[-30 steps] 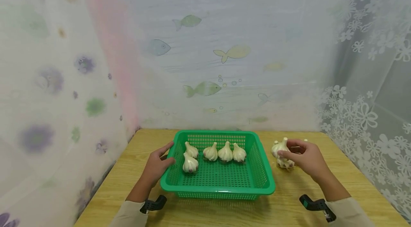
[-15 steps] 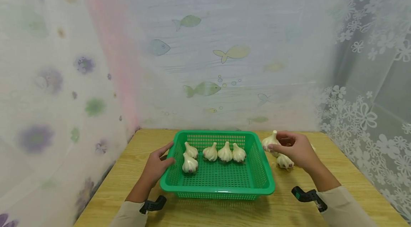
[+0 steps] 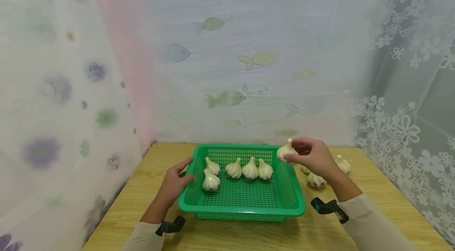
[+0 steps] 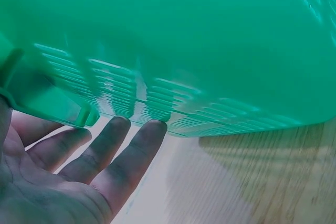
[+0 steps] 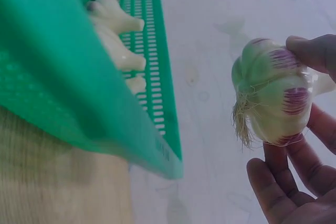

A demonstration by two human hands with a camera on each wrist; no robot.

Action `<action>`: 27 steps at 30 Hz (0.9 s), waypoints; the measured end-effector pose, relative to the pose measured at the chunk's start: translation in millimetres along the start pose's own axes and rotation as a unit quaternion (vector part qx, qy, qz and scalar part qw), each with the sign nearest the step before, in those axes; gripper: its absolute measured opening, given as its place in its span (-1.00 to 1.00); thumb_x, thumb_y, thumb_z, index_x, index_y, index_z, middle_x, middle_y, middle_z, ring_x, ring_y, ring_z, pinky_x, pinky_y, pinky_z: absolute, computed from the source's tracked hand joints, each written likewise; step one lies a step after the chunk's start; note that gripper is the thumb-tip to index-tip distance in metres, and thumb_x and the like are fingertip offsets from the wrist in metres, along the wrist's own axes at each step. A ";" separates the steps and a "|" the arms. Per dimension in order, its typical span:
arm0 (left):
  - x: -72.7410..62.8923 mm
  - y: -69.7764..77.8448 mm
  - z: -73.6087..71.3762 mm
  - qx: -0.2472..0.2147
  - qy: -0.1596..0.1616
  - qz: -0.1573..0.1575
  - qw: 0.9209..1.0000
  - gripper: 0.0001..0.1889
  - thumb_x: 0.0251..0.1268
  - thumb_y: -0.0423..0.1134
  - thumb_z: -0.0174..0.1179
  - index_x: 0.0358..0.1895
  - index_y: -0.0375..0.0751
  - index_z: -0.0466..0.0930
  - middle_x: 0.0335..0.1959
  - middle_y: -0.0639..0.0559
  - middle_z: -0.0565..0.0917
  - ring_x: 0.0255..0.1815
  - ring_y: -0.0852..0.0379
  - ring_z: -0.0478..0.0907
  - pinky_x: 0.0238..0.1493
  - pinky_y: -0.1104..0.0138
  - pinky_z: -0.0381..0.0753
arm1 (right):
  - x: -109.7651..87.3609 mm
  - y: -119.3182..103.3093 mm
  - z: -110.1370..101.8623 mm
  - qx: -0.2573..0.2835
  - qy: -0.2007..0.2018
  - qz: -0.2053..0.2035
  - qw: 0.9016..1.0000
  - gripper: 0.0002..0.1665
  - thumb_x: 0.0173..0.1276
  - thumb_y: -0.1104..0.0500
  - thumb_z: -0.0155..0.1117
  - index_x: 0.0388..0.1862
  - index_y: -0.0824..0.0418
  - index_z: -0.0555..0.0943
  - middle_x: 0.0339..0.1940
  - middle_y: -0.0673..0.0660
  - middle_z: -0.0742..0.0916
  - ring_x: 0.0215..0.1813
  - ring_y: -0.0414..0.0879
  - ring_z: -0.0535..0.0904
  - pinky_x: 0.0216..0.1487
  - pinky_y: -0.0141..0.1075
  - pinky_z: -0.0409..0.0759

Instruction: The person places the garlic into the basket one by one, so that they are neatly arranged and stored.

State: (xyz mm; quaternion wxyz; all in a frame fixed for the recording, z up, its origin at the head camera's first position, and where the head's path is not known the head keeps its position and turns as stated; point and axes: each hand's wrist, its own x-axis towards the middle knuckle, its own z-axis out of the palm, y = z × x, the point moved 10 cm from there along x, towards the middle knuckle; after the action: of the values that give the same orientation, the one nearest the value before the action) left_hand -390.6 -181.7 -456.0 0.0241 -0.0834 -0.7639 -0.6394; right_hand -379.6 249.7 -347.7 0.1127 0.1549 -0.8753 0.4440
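Note:
In the head view my right hand (image 3: 314, 156) holds a garlic bulb (image 3: 286, 150) just above the right back corner of the green basket (image 3: 241, 211). The right wrist view shows that garlic bulb (image 5: 275, 93) between thumb and fingers, its roots and purple streaks facing the camera. My left hand (image 3: 173, 182) grips the basket's left rim with the thumb over it. Seen from the left wrist, the fingers (image 4: 131, 156) lie against the outer wall. Several garlic bulbs stand inside: a pair at the left, including a front bulb (image 3: 211, 180), and a row including a middle bulb (image 3: 250, 169).
Right of the basket, loose garlic bulbs lie on the wooden table (image 3: 142, 207), one near bulb (image 3: 315, 180) and one farther bulb (image 3: 343, 164); another is partly hidden by my right hand. Printed curtains (image 3: 284, 117) hang behind and at both sides.
My right hand has carried the garlic bulb up and left, from over the loose bulbs to the basket's right back corner. The left hand and basket have stayed put.

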 end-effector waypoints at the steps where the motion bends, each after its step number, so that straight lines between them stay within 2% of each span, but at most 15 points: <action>1: -0.1 0.3 0.2 0.000 0.000 0.001 1.000 -0.28 0.37 -0.43 0.19 0.60 -0.01 0.31 0.61 -0.24 0.27 0.42 -0.34 0.48 -0.09 0.03 0.76 | 1.7 -2.3 2.1 -0.002 -0.001 -0.004 1.000 -0.29 0.29 -0.09 0.54 0.32 0.23 0.61 0.22 0.25 0.71 0.15 0.13 0.66 0.01 -0.16 0.70; 10: -0.9 1.0 0.2 0.003 0.008 -0.003 1.000 -0.28 0.37 -0.44 0.18 0.59 -0.02 0.32 0.57 -0.28 0.31 0.38 -0.33 0.52 -0.11 0.04 0.76 | 16.4 -13.3 25.8 0.014 -0.027 -0.024 0.999 -0.33 0.28 -0.07 0.55 0.28 0.22 0.65 0.17 0.24 0.73 0.12 0.11 0.69 0.06 -0.05 0.70; 17: -1.2 0.3 -1.0 0.001 0.004 -0.002 1.000 -0.28 0.38 -0.43 0.19 0.60 0.00 0.31 0.59 -0.25 0.29 0.40 -0.32 0.51 -0.10 0.05 0.76 | 26.1 -20.4 46.5 0.015 -0.047 -0.019 0.999 -0.31 0.23 -0.11 0.58 0.27 0.17 0.66 0.17 0.20 0.72 0.11 0.07 0.68 0.07 -0.05 0.69; 27: -0.4 1.7 0.2 0.002 0.002 0.006 1.000 -0.29 0.38 -0.44 0.18 0.60 -0.04 0.30 0.60 -0.24 0.28 0.39 -0.32 0.52 -0.12 0.06 0.76 | 32.8 -31.9 78.4 0.013 -0.082 -0.027 0.996 -0.35 0.23 -0.07 0.59 0.23 0.19 0.69 0.14 0.21 0.75 0.08 0.06 0.70 0.09 -0.03 0.68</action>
State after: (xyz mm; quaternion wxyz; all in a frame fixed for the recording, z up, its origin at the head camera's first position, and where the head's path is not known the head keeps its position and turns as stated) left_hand -389.9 -181.3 -454.5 0.0294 -0.0871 -0.7644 -0.6382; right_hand -402.8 162.6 -358.5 0.0501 0.2158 -0.8714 0.4377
